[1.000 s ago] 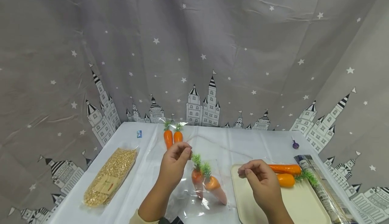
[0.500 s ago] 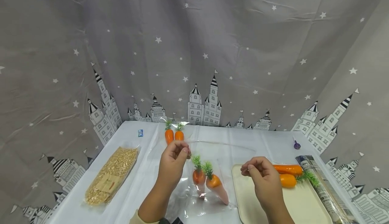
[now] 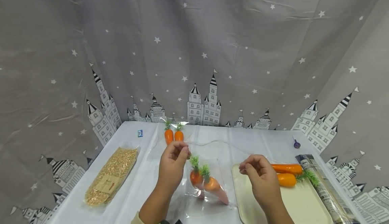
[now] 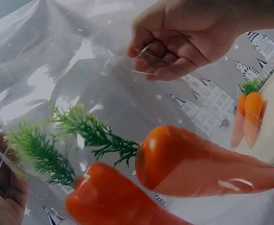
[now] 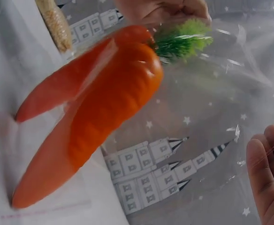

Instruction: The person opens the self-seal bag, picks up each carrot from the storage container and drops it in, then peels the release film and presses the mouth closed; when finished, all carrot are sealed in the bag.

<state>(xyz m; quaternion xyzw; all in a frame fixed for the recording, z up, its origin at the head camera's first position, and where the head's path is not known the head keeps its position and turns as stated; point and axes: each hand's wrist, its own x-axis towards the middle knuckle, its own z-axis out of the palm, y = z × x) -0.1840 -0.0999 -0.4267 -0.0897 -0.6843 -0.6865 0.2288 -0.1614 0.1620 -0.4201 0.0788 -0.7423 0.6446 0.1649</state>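
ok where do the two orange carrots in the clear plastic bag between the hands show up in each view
Head: the two bagged orange carrots are low, just right of centre, tapering downward.
Left wrist: carrots low and large, centre to right, tapering rightward.
Right wrist: carrots mostly left half, tapering toward lower left.
Shared landmark: the grey curtain printed with white stars and castles.

Grey castle-print curtain [image 3: 194, 41] is hanging behind and beside the white-covered table [image 3: 273, 141], forming a makeshift booth [image 3: 45, 116].
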